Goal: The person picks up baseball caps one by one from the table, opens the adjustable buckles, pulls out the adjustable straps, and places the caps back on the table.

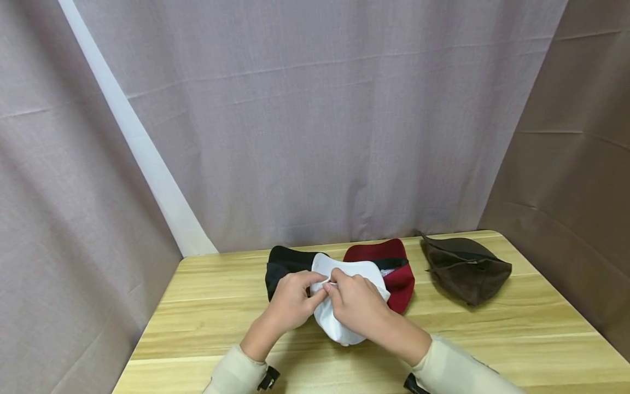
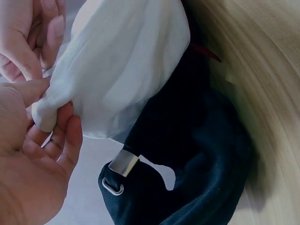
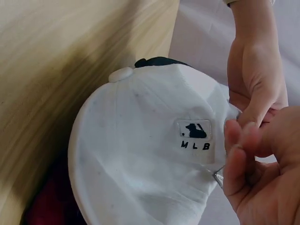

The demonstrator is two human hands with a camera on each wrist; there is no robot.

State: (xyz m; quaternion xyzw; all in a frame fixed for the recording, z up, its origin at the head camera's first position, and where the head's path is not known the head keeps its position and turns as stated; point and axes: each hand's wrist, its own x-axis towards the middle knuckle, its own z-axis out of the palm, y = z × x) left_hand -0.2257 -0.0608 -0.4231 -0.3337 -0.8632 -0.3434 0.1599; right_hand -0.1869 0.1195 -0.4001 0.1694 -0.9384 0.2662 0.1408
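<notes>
A white baseball cap [image 1: 346,268] is between both hands above the table's middle, its brim pointing away from me. My left hand [image 1: 291,302] pinches the edge of the cap's back strap between thumb and fingers, and in the left wrist view the fabric [image 2: 122,70] bunches there. Close beside it, my right hand [image 1: 358,303] pinches the strap's other side. A metal buckle [image 3: 219,177] shows by the right fingertips. The right wrist view shows a small embroidered logo [image 3: 194,130] with MLB lettering on the crown. The curled fingers partly hide the strap.
Behind the white cap lie a black cap [image 1: 290,258] at left, its strap with a metal clasp [image 2: 124,162], and a dark red cap [image 1: 375,251] at right. Farther right sits a dark brown cap [image 1: 467,268]. Curtains [image 1: 315,137] surround the wooden table [image 1: 211,306].
</notes>
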